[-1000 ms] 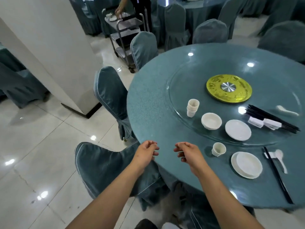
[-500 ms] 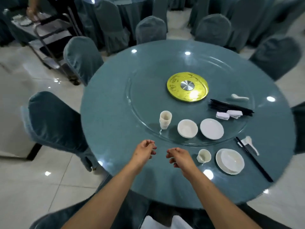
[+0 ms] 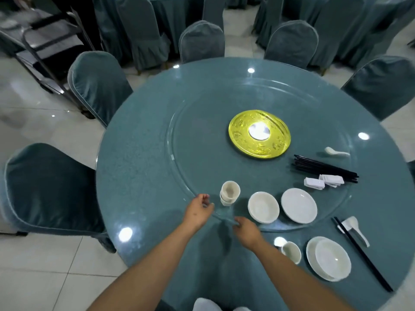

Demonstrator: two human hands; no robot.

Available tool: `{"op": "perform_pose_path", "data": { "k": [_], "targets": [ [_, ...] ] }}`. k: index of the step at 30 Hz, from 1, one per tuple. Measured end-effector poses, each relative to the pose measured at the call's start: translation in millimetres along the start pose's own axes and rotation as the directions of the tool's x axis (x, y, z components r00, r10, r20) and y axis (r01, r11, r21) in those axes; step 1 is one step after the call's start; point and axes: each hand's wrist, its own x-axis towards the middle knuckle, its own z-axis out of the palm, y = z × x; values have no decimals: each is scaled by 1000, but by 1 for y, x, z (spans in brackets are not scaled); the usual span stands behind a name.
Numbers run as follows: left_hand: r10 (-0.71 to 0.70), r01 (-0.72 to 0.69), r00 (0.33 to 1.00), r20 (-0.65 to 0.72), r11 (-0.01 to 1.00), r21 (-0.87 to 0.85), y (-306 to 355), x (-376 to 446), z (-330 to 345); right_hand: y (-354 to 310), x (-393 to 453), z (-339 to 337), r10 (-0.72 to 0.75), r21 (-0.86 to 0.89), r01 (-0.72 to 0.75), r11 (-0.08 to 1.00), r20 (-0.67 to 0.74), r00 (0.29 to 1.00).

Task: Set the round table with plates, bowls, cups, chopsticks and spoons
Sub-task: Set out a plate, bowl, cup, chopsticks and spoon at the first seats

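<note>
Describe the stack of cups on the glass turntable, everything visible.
The stack of cups is a short nested stack of small, handleless, off-white cups, ceramic by the look; how many cannot be told. It stands upright, mouth up, the top cup empty. It sits just inside the near-left rim of the glass turntable, left of the white bowl and apart from it. The left hand is close beside it, not touching. Nothing else touches it.

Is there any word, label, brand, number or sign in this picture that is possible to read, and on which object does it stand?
No text can be read in this view.
Gold disc at the centre of the glass turntable: embossed marks around its rim, too blurred to tell whether they are characters or ornament.
White folded pieces beside the black chopstick bundle: no print visible.
Cups, bowls, plates: plain white.
</note>
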Motion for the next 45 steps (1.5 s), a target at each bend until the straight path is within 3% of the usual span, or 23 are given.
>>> {"op": "perform_pose_path", "data": {
  "k": [3,6,10,16,24,33,45],
  "targets": [
    [177,-182,983,41,953,241,27,34,-4,-9,32,-7,-31,-59,31,998,5,1000],
    [262,-292,957,129,858,423,48,60,2,-13,54,-12,-33,-81,33,996,4,999],
    [291,-374,928,234,708,599,63,86,17,-15,74,-20,-15,-56,13,998,-22,1000],
    [276,-445,895,349,582,681,66,97,37,-6,80,-27,-13,-22,12,1000,-84,996],
    [276,-438,899,340,594,675,74,99,37,-7,78,-25,-8,-15,7,1000,-86,996],
    [245,-366,929,278,723,586,86,86,17,-8,64,-27,98,43,-94,995,-121,988],
    [309,-337,942,134,852,402,75,49,-41,-26,37,-14,89,114,-65,991,-221,971]
  ]
}}
